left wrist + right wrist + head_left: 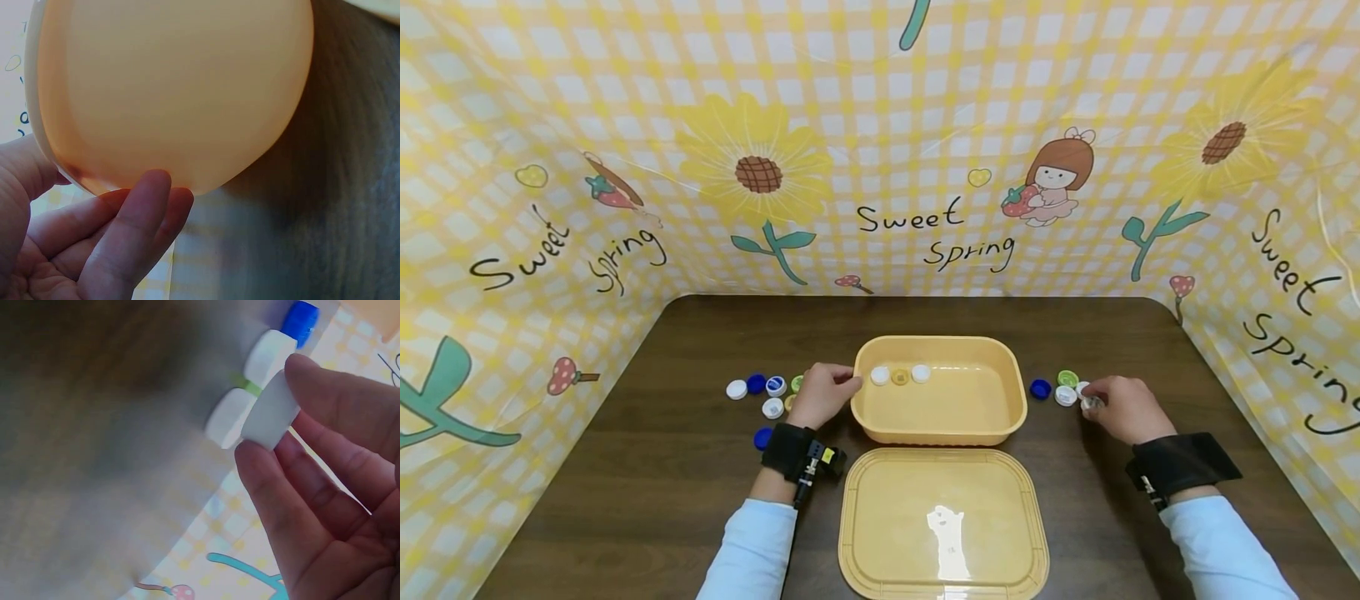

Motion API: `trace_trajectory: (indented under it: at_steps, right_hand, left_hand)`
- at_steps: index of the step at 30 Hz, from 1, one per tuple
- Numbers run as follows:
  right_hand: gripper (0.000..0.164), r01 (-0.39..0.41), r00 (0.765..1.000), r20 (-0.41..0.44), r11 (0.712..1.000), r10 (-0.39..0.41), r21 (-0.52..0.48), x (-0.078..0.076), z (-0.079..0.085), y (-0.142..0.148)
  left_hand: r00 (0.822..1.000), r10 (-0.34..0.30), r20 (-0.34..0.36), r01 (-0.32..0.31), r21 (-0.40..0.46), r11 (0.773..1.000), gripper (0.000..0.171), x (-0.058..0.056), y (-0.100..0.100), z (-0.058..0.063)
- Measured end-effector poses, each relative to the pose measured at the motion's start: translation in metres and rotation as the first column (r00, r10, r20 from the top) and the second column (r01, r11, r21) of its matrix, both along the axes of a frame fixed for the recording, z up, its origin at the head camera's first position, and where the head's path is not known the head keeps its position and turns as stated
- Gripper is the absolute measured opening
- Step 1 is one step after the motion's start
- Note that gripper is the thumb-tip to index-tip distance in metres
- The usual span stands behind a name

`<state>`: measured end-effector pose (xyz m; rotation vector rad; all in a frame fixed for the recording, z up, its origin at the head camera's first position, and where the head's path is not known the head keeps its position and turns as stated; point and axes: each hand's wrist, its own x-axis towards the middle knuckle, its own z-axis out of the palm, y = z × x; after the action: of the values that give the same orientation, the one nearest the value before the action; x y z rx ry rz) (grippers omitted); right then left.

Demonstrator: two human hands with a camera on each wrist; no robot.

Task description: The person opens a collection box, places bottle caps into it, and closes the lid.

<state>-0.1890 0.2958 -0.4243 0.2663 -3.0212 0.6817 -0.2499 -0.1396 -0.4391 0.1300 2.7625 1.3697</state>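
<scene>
Three caps (900, 377) were contained in the yellow bin (951, 410), pinched at its left end by the left grip (820, 396). A white cap (271, 412) was clamped in the right grip (1124, 408), beside loose caps (1065, 396) on the surface (625, 483); a lid (895, 517) was set nearby.

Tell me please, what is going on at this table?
A person is handling small caps around a tub. The left hand holds the tub by its left end, and the right hand pinches a white cap beside other caps on the right. Three caps, two white and one yellow, lie in the tub. More lie to its left. A lid lies in front.
</scene>
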Motion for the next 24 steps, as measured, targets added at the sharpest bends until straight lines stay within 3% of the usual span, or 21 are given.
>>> trace_trajectory:
  at_steps: [15, 24]
  right_hand:
    - [0.026, -0.023, 0.999, -0.025, 1.000, 0.023, 0.005, -0.016, 0.032, -0.024]
    - [0.021, -0.068, 0.997, -0.049, 0.998, 0.067, -0.002, -0.024, 0.045, -0.046]
  left_hand:
    - [1.000, -0.007, -0.006, 0.007, 0.009, 1.000, 0.024, 0.001, -0.001, 0.003]
    - [1.000, -0.009, -0.004, 0.009, 0.014, 1.000, 0.024, 0.000, -0.001, -0.001]
